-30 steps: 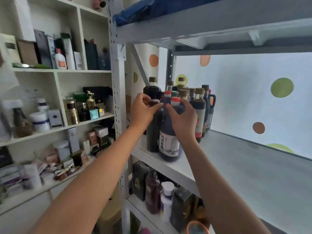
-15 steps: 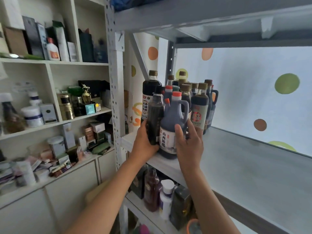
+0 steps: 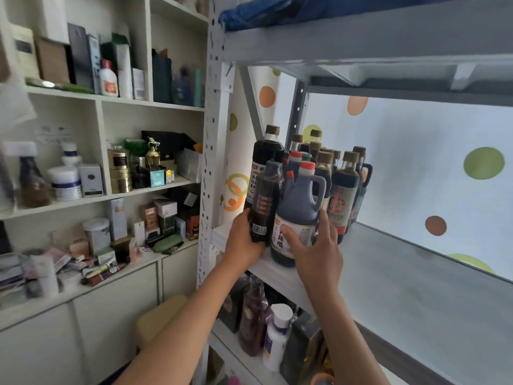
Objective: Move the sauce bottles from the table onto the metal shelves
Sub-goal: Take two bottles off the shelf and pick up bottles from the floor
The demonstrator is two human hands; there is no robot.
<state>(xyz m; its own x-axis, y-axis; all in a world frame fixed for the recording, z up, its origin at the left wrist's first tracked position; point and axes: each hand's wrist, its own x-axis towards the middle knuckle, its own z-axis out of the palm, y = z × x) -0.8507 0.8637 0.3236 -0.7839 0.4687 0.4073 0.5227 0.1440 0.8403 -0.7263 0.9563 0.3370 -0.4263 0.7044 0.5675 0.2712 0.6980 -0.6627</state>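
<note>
2 hands: left hand (image 3: 244,240) grips 1 dark bottle (image 3: 265,201), right hand (image 3: 316,245) grips 1 handled jug (image 3: 298,215); grey metal shelf (image 3: 402,279), dotted wall (image 3: 444,151).

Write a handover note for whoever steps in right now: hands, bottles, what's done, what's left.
Left hand: grips the lower body of the slim dark bottle at the front edge of the metal shelf.
Right hand: holds the base of the handled jug, thumb across its label.
Both bottles stand upright, side by side, in front of the bottle cluster already on this shelf.
Done: many bottles shelved; these two are on the shelf.
Left: seat both firmly, let go, check the table, which is out of view, for more.
</note>
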